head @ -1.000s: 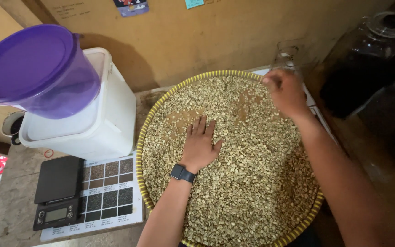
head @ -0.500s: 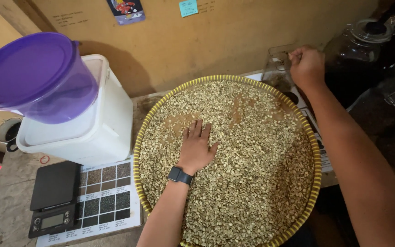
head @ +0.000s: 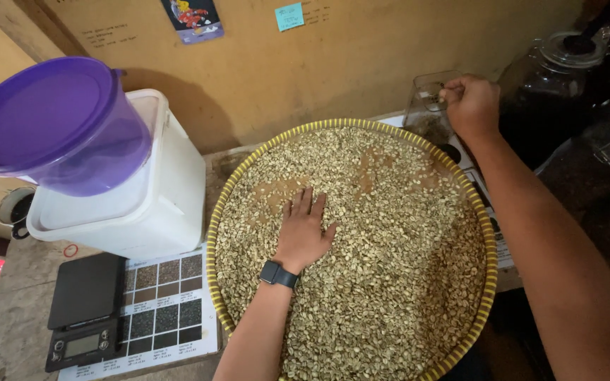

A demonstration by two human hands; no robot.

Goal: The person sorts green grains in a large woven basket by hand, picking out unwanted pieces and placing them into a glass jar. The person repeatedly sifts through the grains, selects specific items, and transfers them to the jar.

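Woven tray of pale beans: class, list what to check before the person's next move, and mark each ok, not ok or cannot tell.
1. Left hand lies flat on the beans: ok.
2. Right hand is off the woven tray, over the small clear container: ok.
3. Right hand's fingers are pinched; whether they hold anything: cannot tell.
4. Beans stay inside the tray's rim: ok.
5. Purple tub sits tilted in the white bin: not ok.

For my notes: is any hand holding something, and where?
Left hand lies flat on the beans, holding nothing. Right hand is closed; contents cannot be told.
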